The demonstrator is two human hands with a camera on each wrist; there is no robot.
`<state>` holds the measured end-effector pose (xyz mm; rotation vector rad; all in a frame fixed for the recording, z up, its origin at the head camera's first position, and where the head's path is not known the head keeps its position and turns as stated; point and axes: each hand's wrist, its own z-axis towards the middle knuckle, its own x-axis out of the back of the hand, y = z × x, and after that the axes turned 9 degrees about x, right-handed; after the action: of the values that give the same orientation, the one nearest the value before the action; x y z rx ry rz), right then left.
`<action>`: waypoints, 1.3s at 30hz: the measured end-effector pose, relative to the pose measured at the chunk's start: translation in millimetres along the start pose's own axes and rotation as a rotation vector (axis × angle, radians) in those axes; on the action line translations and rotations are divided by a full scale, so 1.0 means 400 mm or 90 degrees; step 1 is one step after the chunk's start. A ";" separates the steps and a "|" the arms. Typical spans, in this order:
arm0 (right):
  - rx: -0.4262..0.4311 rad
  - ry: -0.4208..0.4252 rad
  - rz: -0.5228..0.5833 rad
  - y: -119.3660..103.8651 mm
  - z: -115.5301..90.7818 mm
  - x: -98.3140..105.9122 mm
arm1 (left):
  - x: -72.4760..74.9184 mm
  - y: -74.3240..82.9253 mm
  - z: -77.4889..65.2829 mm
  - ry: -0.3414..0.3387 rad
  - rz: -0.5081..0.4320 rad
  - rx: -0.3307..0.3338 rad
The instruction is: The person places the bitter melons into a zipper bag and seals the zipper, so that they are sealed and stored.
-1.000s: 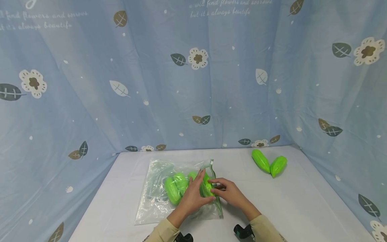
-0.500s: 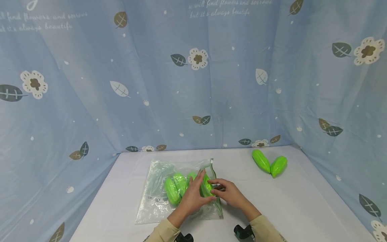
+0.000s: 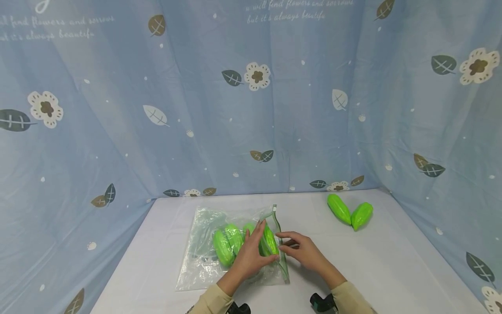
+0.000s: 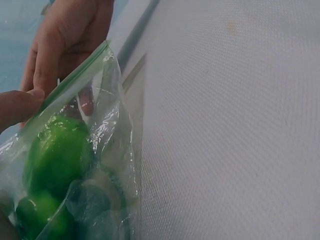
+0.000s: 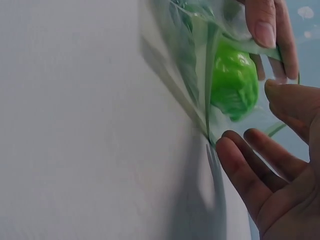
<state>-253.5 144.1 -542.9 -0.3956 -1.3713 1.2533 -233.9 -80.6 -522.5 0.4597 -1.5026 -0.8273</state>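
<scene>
A clear zip bag (image 3: pixel 196 272) with a green-edged mouth lies on the table, its mouth facing right. Several glossy bright green gourd-like vegetables (image 3: pixel 223 248) are inside it. My left hand (image 3: pixel 248 258) grips the bag near its mouth; its thumb (image 4: pixel 20 106) lies on the green rim in the left wrist view. Just inside the mouth lies one gourd-like vegetable (image 5: pixel 234 82), partly covered by plastic. My right hand (image 3: pixel 303 251) is beside the mouth, its fingers spread and bent, holding nothing. The left hand hides part of the bag's contents in the head view.
Two more green gourd-like vegetables (image 3: pixel 339 209) lie at the back right of the white table (image 3: pixel 376 266). A blue patterned curtain (image 3: pixel 204 109) surrounds the table's back and sides. Black wrist cameras (image 3: pixel 322 302) sit below the forearms.
My right hand has drawn back slightly to the right, off the gourd-like vegetable at the bag's mouth. The left hand and the bag have stayed nearly in place.
</scene>
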 end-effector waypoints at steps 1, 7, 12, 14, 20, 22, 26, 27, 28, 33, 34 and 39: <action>-0.001 0.003 0.004 0.001 -0.002 0.004 | 0.000 0.000 0.000 0.001 0.003 0.001; -0.008 0.017 0.025 0.016 -0.017 0.034 | 0.000 0.000 0.001 0.002 0.004 0.012; -0.002 0.037 0.028 0.025 -0.029 0.065 | -0.002 -0.001 0.000 0.000 0.004 0.015; 0.001 0.044 0.013 0.029 -0.033 0.077 | -0.003 -0.002 0.001 0.001 0.003 0.018; -0.006 0.073 -0.036 0.055 -0.048 0.106 | -0.004 -0.004 0.003 0.005 0.003 0.023; -0.008 0.081 -0.048 0.063 -0.054 0.115 | -0.004 -0.005 0.003 0.005 0.002 0.023; -0.003 0.094 -0.060 0.070 -0.065 0.136 | -0.004 -0.006 0.004 0.005 -0.001 0.023; -0.002 0.099 -0.063 0.071 -0.067 0.141 | -0.004 -0.006 0.004 0.005 -0.001 0.023; -0.001 0.104 -0.066 0.073 -0.069 0.146 | -0.004 -0.006 0.003 0.005 -0.002 0.022; 0.012 0.125 -0.095 0.088 -0.075 0.169 | -0.003 -0.006 0.002 0.000 -0.005 0.026; 0.015 0.129 -0.101 0.091 -0.076 0.174 | -0.003 -0.006 0.002 -0.001 -0.004 0.026; 0.007 0.138 -0.133 0.111 -0.080 0.195 | -0.003 -0.006 0.001 -0.001 -0.003 0.023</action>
<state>-265.4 238.5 -548.6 -0.3598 -1.1881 1.0151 -234.6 -81.0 -524.9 0.4890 -1.5208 -0.8055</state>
